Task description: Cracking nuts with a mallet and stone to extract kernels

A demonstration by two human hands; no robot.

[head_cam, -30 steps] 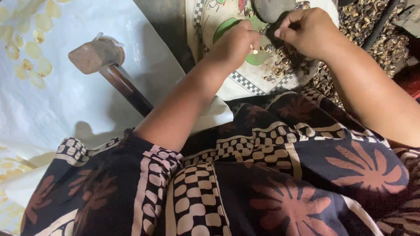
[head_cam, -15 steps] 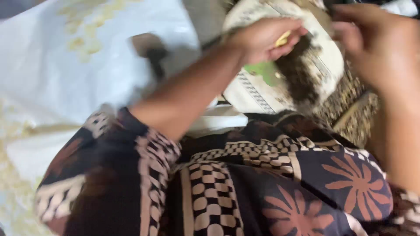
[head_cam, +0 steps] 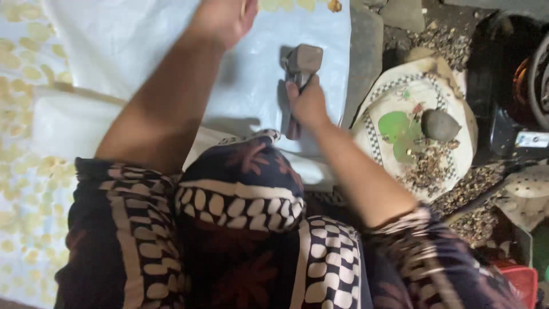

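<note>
Two hands: right hand (head_cam: pixel 309 103) grips the brown wooden mallet (head_cam: pixel 298 77); left hand (head_cam: pixel 226 17), cropped at the top edge, grasp indiscernible.

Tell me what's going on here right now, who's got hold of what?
A seated person in a patterned dress works over a white sheet. The right hand grips the handle of a wooden mallet lying on the sheet. The left hand reaches to the sheet's far edge, by pale kernels; what it holds is unclear. A dark stone sits on a patterned board among shell scraps, untouched.
</note>
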